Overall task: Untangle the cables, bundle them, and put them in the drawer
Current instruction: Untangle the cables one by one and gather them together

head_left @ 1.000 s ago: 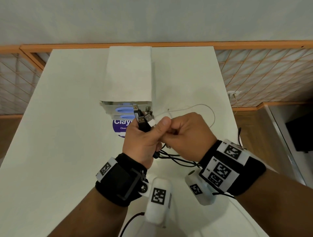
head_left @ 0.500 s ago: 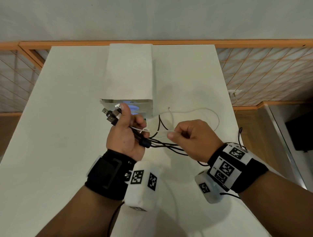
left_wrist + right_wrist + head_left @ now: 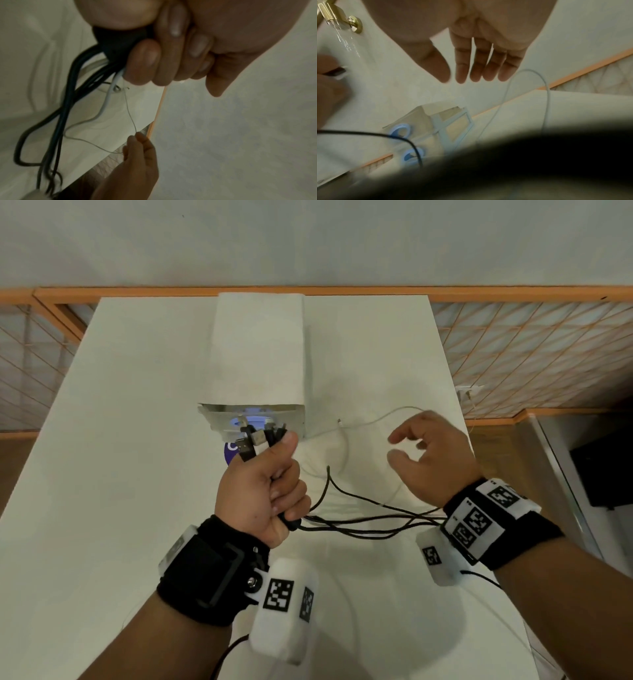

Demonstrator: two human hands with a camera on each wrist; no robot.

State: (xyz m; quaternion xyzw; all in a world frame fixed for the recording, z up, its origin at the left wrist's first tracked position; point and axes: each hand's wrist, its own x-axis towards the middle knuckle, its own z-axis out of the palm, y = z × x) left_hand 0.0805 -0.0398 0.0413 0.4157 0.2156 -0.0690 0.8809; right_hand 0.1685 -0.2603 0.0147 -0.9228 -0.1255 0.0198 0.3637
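My left hand (image 3: 274,474) grips a bunch of black cables in its fist. Their USB plugs (image 3: 251,440) stick up above my thumb, just in front of the white drawer unit (image 3: 257,354). The black cables (image 3: 359,525) trail right across the table, under my right wrist. In the left wrist view my curled fingers (image 3: 145,59) wrap the black cables (image 3: 68,108) and a thin white one. My right hand (image 3: 400,446) hovers open to the right, holding nothing. A white cable (image 3: 373,419) loops on the table past my right hand and shows in the right wrist view (image 3: 546,86).
The drawer unit has blue handles (image 3: 400,131) on its front, which faces me. The white table (image 3: 120,474) ends close on the right, with an orange lattice railing (image 3: 531,354) and wooden floor beyond. A dark blur fills the lower right wrist view.
My right hand has let go of the thin white cable, opened and moved right. My left hand has turned the plugs upright and lifted toward the drawer front.
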